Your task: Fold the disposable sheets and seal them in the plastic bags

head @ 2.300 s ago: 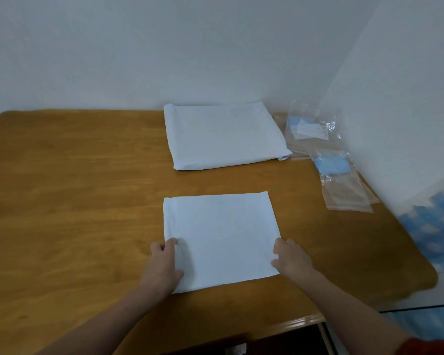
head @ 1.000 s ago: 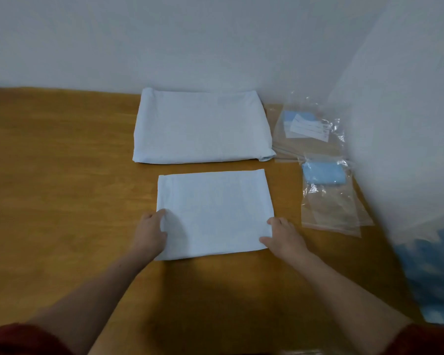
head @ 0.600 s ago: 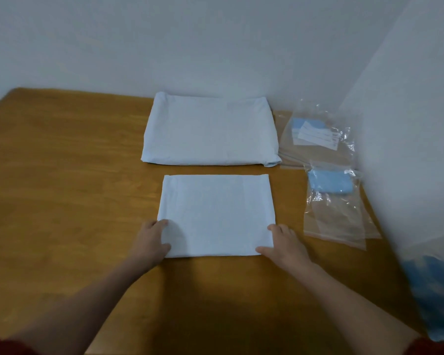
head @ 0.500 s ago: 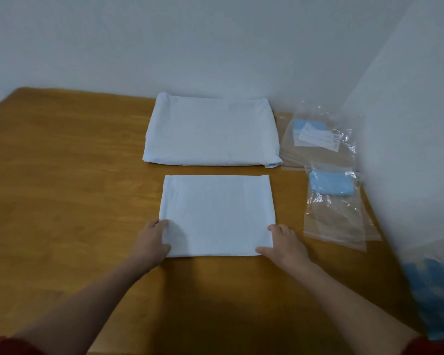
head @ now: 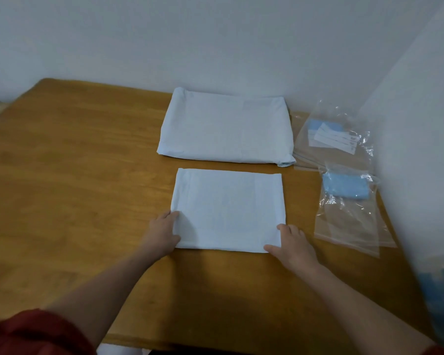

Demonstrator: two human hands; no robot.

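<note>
— So, where is the folded sheet (head: 228, 210) lying?

— Flat on the wooden table (head: 75, 175), near the front edge, a neat white rectangle. The left hand (head: 162, 233) rests at its near-left corner, the right hand (head: 292, 243) at its near-right corner.

— Are the hands gripping it?

— The left fingers are loosely curled against the sheet's edge, thumb on the cloth; whether anything is pinched, I cannot tell. The right hand lies open and spread, thumb along the near edge, fingertips touching the corner, holding nothing.

— What else is around?

— Just beyond it lies a larger folded sheet (head: 226, 130), apart by a narrow strip of wood. To the right, by the wall, two clear plastic bags: the nearer bag (head: 349, 221) has a blue bundle (head: 345, 188) in its far end; the farther bag (head: 331, 139) holds something blue with white labels on it, partly under the nearer one.

— Anything in the way?

— Red sleeves (head: 31, 334) show at the bottom. A blue-and-white blur (head: 441, 290) sits at the right edge.
</note>
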